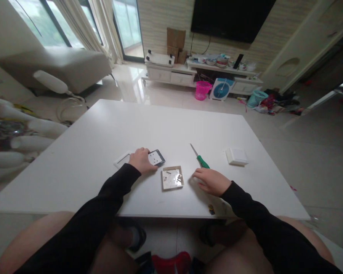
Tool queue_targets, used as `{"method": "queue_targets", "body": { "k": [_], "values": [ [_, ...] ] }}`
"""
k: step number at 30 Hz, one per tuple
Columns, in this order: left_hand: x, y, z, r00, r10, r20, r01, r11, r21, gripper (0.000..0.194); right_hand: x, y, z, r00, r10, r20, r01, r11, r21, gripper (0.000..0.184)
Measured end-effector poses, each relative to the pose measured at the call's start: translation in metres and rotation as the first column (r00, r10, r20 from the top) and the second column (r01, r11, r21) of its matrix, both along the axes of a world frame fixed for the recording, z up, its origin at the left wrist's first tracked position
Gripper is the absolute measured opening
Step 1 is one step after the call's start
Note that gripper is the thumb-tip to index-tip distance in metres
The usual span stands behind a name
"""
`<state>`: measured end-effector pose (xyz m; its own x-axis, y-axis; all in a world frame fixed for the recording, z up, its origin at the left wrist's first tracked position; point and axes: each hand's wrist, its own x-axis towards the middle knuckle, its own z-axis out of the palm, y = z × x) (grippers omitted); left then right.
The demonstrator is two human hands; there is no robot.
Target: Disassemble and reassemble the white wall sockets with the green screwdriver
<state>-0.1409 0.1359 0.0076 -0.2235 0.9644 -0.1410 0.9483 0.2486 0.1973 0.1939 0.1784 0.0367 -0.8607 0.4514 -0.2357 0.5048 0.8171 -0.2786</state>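
Note:
My left hand (142,160) is closed round the left end of a wall socket insert (155,157), white-faced with a dark frame, at the table's middle. Its fingers hide part of the insert. Behind that hand lies a flat white cover frame (122,160), partly covered by the hand. A square white mounting box (172,179) sits open side up between my hands. My right hand (211,181) is low over the table to the right of the box, fingers loosely bent and apart, with nothing seen in them. A screwdriver (200,159) with a green handle lies just beyond its fingers.
On the right of the white table (171,125) stands a white square box-like piece (237,156). A small sticker (211,209) is near the front edge. Beyond the table are a pink basket (202,90), a blue fan (221,90) and a low cabinet (165,76).

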Motion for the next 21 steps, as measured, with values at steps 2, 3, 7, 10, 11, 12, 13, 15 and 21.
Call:
{"method": "queue_targets", "body": {
  "k": [2,3,7,10,11,12,13,15,21],
  "values": [
    [0.004,0.001,-0.004,1.0,0.021,0.008,-0.021,1.0,0.015,0.07,-0.001,-0.002,0.0,1.0,0.005,0.012,-0.005,1.0,-0.001,0.032],
    [0.006,0.001,-0.006,0.999,0.032,0.016,-0.032,0.999,0.029,0.069,-0.001,-0.003,0.0,1.0,0.012,0.015,-0.012,1.0,-0.002,0.033],
    [0.007,0.003,-0.01,0.996,0.037,0.076,-0.045,0.994,0.102,0.067,-0.002,-0.006,0.002,0.999,0.038,0.022,-0.038,0.999,-0.004,0.03],
    [0.003,0.006,-0.008,0.948,0.069,0.312,-0.101,0.991,0.086,0.06,-0.002,-0.006,0.003,0.999,0.041,0.026,-0.041,0.999,-0.003,0.027],
    [0.002,0.008,-0.006,0.893,0.108,0.436,-0.147,0.988,0.056,0.057,-0.003,-0.006,0.003,0.999,0.041,0.027,-0.041,0.999,-0.001,0.026],
    [0.001,0.009,-0.004,0.807,0.152,0.571,-0.199,0.98,0.021,0.056,-0.003,-0.006,0.003,0.999,0.041,0.026,-0.041,0.999,0.001,0.026],
    [0.001,0.01,-0.002,0.683,0.19,0.705,-0.253,0.967,-0.017,0.054,-0.002,-0.006,0.003,0.999,0.04,0.025,-0.04,0.999,0.004,0.026],
    [0.001,0.01,0.002,0.335,0.231,0.913,-0.331,0.937,-0.115,0.05,-0.002,-0.006,0.003,0.999,0.04,0.023,-0.041,0.999,0.007,0.025],
    [0.01,0.004,0.014,-0.479,0.236,0.846,-0.212,0.903,-0.373,0.042,-0.002,-0.005,-0.001,0.998,0.049,0.03,-0.049,0.999,0.002,0.026]
  ]
}}
